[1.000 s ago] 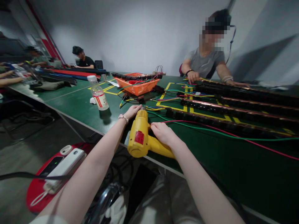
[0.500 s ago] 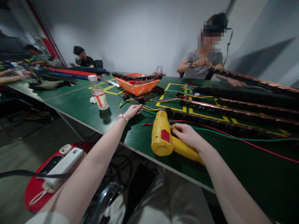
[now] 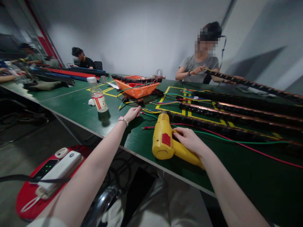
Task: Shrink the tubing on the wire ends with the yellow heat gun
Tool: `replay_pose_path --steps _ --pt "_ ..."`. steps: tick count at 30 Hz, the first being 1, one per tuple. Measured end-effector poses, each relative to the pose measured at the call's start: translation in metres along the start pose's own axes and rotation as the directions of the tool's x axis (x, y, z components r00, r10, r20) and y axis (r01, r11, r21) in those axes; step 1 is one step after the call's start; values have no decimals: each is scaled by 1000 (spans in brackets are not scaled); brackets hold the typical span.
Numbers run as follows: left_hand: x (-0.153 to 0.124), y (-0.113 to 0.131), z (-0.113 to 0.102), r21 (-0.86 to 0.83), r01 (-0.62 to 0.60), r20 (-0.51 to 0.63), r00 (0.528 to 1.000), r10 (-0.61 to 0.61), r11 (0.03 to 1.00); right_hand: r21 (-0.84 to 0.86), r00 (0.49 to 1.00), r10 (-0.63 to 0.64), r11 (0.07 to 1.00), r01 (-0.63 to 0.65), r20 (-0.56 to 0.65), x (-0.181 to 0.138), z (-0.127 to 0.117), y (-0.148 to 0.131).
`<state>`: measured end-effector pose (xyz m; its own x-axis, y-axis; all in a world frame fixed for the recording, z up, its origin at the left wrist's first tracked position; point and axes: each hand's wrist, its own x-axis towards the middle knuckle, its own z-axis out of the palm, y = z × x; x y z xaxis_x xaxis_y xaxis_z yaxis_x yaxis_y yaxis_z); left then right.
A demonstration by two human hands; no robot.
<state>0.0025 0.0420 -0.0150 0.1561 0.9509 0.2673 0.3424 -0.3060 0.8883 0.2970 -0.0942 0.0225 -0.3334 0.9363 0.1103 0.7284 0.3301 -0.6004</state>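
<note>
My right hand [image 3: 187, 137] is closed round the handle of a yellow heat gun [image 3: 163, 137], which has a red label on its body. The gun's nozzle points away from me, toward the nearest black-wrapped bar [image 3: 199, 120]. My left hand [image 3: 133, 114] pinches the ends of thin coloured wires [image 3: 151, 111] that lead to that bar; the fingertips partly hide them. Just below it lies a red wire with a metal ring terminal [image 3: 147, 128], touched by neither hand. A green cable [image 3: 227, 138] runs off to the right.
A water bottle [image 3: 98, 100] stands left of my left hand. Beyond are an orange basket [image 3: 138, 91] and more bars [image 3: 227, 115] lying rightward across the green table [image 3: 127, 138]. Opposite, a co-worker [image 3: 201, 63] handles a long bar. A red stool [image 3: 26, 201] carries white devices.
The view has shifted slightly. Both hands keep their hold, with little movement against the table. The co-worker opposite has lowered the bar's near end and leaned.
</note>
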Motion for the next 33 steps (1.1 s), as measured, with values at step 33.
replay_pose_path --steps 33 --pt "-3 6 -2 -31 85 -56 995 -87 996 -25 981 -191 981 192 39 40 57 -59"
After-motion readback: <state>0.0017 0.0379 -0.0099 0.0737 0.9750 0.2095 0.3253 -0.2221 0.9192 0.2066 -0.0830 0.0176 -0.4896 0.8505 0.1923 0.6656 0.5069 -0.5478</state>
